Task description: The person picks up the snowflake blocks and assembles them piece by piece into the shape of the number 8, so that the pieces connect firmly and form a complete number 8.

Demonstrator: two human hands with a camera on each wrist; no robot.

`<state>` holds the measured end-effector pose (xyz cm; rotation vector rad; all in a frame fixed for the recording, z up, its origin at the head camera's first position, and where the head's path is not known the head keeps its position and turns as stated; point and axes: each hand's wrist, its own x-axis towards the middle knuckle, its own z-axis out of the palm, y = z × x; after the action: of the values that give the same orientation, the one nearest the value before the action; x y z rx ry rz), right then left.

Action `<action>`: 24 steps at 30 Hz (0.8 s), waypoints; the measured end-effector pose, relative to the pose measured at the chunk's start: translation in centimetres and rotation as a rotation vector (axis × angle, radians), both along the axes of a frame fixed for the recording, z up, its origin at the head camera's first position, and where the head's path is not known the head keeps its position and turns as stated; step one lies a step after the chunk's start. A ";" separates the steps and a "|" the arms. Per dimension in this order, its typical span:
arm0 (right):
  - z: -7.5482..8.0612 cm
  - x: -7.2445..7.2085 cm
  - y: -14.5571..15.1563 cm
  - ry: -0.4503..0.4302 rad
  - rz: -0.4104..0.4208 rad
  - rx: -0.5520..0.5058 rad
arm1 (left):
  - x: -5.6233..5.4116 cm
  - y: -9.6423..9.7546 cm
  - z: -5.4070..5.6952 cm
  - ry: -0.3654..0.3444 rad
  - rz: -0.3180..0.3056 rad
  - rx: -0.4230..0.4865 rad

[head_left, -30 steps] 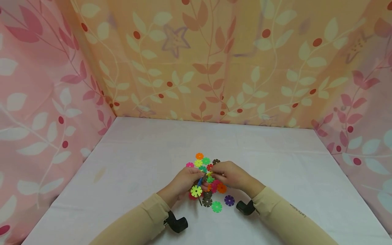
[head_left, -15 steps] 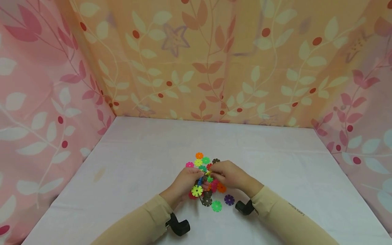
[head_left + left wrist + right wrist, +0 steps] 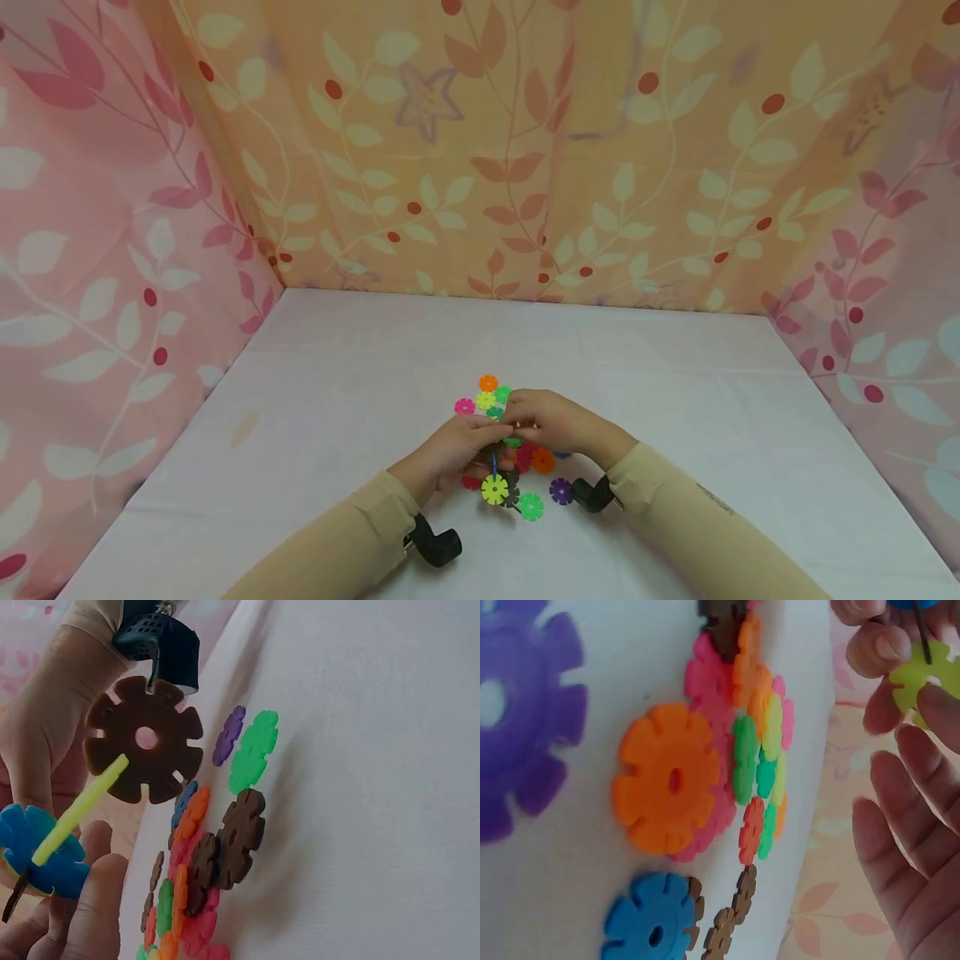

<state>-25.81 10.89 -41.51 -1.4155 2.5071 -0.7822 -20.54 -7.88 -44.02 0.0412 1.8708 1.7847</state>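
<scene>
My left hand [image 3: 461,450] grips a small cluster of interlocking notched plastic discs. In the left wrist view its fingers bend around a blue disc [image 3: 49,859], from which a yellow disc [image 3: 79,814] juts edge-on and joins a brown disc [image 3: 146,742]. Seen from the head, that yellow disc [image 3: 495,489] hangs below the hand. My right hand [image 3: 555,421] meets the left at the fingertips. In the right wrist view, its thumb and forefinger pinch another yellow disc [image 3: 919,679] beside a dark edge-on disc at the cluster; its other fingers [image 3: 904,817] stretch out.
Loose discs lie piled on the white tabletop [image 3: 337,375] under the hands. A green disc [image 3: 531,507] and a purple disc [image 3: 560,492] lie nearest the front; an orange disc [image 3: 488,383] lies at the back. Floral curtains [image 3: 510,167] rise behind and at both sides.
My right hand has moved left with the yellow disc, up to the left hand's fingertips. The held cluster has turned, so its hanging yellow disc sits lower and further right.
</scene>
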 end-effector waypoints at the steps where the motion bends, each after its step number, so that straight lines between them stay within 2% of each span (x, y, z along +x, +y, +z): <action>1: 0.0 -0.1 -0.1 -0.017 -0.037 0.016 | -0.1 0.0 -0.1 0.007 0.004 -0.004; 3: -0.2 -0.4 -0.4 -0.056 -0.121 0.064 | -0.2 -0.2 -0.2 0.003 0.016 -0.002; 6: -0.8 -0.8 -0.7 -0.098 -0.241 0.211 | -0.2 -0.4 -0.2 0.017 0.029 -0.029; 9: -1.7 -0.8 -1.0 -0.090 -0.266 0.364 | -0.1 -0.5 -0.1 0.022 0.025 -0.055; 12: -2.2 -0.8 -1.1 -0.082 -0.252 0.394 | 0.0 -0.6 0.0 0.018 0.019 -0.047; 15: -2.2 -0.7 -0.9 -0.101 -0.239 0.335 | 0.1 -0.8 0.2 0.022 0.015 -0.035; 20: -1.5 -0.5 0.1 -0.175 -0.250 0.155 | 0.1 -1.2 0.3 0.030 0.013 -0.042; 24: -0.6 -0.2 0.8 -0.164 -0.255 0.011 | -0.1 -1.4 0.2 0.021 0.015 -0.033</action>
<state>-26.03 11.65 -42.10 -0.9937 2.5869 -0.8860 -20.66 -9.31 -43.86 0.0340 1.9203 1.7694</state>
